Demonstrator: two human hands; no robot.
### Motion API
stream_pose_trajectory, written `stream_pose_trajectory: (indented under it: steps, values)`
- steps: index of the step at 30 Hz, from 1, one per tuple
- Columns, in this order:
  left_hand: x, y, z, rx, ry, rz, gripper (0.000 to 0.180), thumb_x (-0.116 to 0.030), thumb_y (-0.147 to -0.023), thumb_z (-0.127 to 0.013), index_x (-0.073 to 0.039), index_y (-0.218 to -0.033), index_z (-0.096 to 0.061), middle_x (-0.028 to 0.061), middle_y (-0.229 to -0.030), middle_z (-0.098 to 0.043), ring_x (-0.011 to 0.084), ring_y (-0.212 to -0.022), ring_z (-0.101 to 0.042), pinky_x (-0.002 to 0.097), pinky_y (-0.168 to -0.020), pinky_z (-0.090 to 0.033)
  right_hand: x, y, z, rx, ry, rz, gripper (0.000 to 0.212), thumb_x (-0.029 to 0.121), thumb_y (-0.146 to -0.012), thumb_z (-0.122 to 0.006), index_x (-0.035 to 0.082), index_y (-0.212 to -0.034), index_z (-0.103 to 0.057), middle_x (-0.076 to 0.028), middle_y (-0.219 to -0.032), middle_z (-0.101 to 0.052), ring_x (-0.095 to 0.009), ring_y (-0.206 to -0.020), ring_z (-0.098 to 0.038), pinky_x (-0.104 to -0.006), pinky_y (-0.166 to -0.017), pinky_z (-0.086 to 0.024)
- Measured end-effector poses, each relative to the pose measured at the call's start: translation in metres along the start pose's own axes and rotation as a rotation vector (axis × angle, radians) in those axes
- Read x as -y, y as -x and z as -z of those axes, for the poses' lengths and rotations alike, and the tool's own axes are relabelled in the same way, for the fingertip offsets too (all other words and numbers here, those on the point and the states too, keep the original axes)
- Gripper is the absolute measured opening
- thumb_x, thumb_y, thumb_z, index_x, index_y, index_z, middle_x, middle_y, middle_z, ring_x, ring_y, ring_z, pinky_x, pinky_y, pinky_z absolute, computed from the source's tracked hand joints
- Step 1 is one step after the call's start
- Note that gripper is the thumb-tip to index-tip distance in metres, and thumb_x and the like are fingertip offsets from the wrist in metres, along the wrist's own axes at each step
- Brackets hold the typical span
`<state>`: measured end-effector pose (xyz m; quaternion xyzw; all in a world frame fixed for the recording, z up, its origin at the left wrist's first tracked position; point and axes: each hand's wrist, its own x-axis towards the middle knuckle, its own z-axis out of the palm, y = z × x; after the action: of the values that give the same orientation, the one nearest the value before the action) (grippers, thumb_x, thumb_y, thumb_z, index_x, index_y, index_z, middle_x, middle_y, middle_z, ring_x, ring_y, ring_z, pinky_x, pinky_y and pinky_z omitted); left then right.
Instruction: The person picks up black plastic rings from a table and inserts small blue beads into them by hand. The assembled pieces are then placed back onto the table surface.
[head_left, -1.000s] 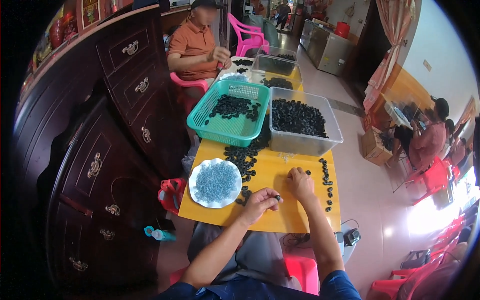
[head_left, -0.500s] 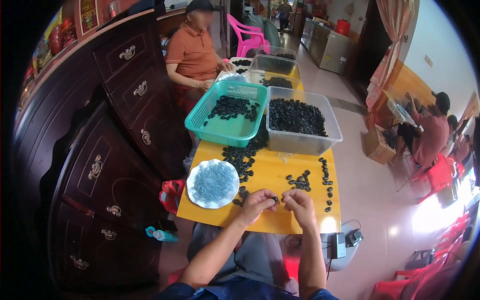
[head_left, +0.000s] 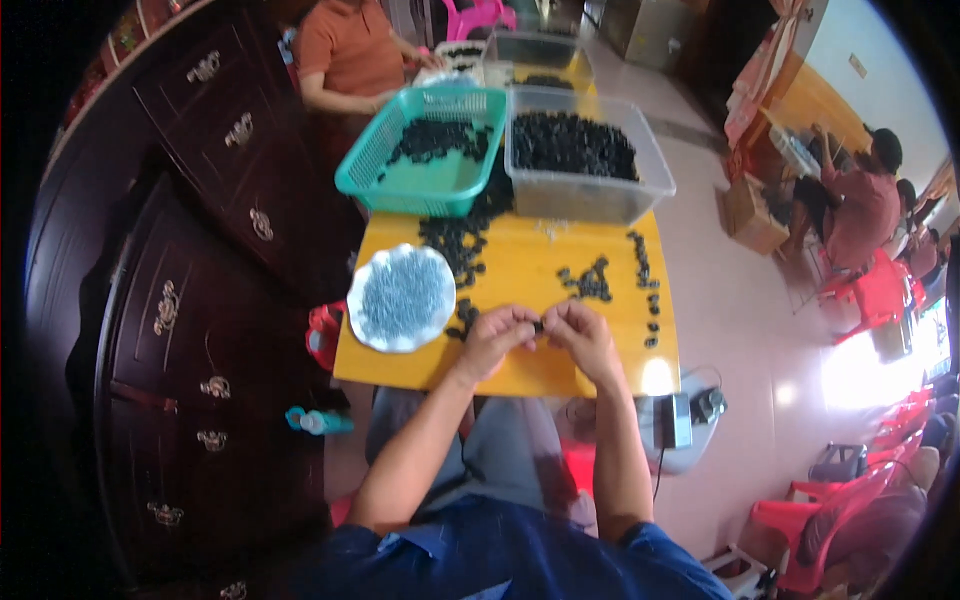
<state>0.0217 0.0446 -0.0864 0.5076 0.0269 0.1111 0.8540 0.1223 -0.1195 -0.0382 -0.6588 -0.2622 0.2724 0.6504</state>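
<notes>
A small black oval piece (head_left: 538,326) sits pinched between the thumb and fingers of my left hand (head_left: 494,342), just above the near part of the yellow tabletop (head_left: 520,374). My right hand (head_left: 588,345) is closed in a pinch right against that piece; whatever its fingertips hold is too small to make out. To the left stands a white scalloped plate (head_left: 358,318) heaped with thin silvery metal pins (head_left: 405,292). Loose black pieces (head_left: 452,240) are scattered beyond my left hand. Past my right hand lies a small pile of black pieces (head_left: 593,282), with a column of them (head_left: 653,308) along the right side.
A green plastic basket (head_left: 440,198) and a clear plastic bin (head_left: 590,200), both with black pieces, stand at the table's far part. A person in an orange shirt (head_left: 350,50) sits beyond. Dark wooden drawers (head_left: 190,300) line the left. A grey device (head_left: 678,420) stands off the right corner.
My view has tipped down, so the table appears higher. My hands have come together, the right fingertips now meeting the black piece in my left hand.
</notes>
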Motion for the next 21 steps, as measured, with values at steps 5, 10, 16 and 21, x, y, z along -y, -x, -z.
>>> stream_pose_trajectory:
  steps: [5,10,16,21]
  values:
    - [0.002,-0.004,0.006,0.046,0.008,-0.007,0.018,-0.007,-0.095,-0.066,0.000,-0.112,-0.065,0.0076,-0.101,-0.071,0.0142,-0.087,-0.067,0.0270,-0.078,-0.054,0.013,0.002,-0.001,0.048,-0.018,0.000,0.012,0.013,-0.098,-0.064,0.001,-0.100,-0.063,-0.001,-0.087,-0.067,-0.008,-0.080,-0.063,-0.0233,-0.072,-0.051]
    - [0.001,-0.001,0.003,0.047,-0.010,-0.010,0.017,-0.006,-0.095,-0.066,-0.001,-0.110,-0.063,0.0068,-0.101,-0.070,0.0131,-0.086,-0.067,0.0263,-0.078,-0.054,0.008,0.007,0.000,0.033,-0.009,-0.036,0.011,0.011,-0.098,-0.063,0.000,-0.101,-0.063,-0.003,-0.088,-0.068,-0.009,-0.082,-0.065,-0.0243,-0.074,-0.052]
    - [-0.002,0.001,-0.002,-0.002,-0.038,0.003,0.013,-0.006,-0.095,-0.065,-0.001,-0.106,-0.062,0.0047,-0.094,-0.068,0.0100,-0.078,-0.065,0.0234,-0.074,-0.053,0.010,0.008,-0.003,-0.008,0.026,-0.026,0.008,0.008,-0.096,-0.064,0.000,-0.098,-0.063,-0.003,-0.086,-0.068,-0.009,-0.079,-0.065,-0.0241,-0.072,-0.052]
    - [0.000,-0.002,0.001,0.025,-0.039,0.003,0.013,-0.006,-0.095,-0.065,-0.001,-0.105,-0.061,0.0074,-0.098,-0.070,0.0118,-0.084,-0.067,0.0256,-0.077,-0.054,0.004,0.005,-0.003,-0.036,0.058,0.017,0.007,0.007,-0.094,-0.066,0.001,-0.095,-0.064,-0.002,-0.079,-0.067,-0.007,-0.072,-0.061,-0.0227,-0.066,-0.049]
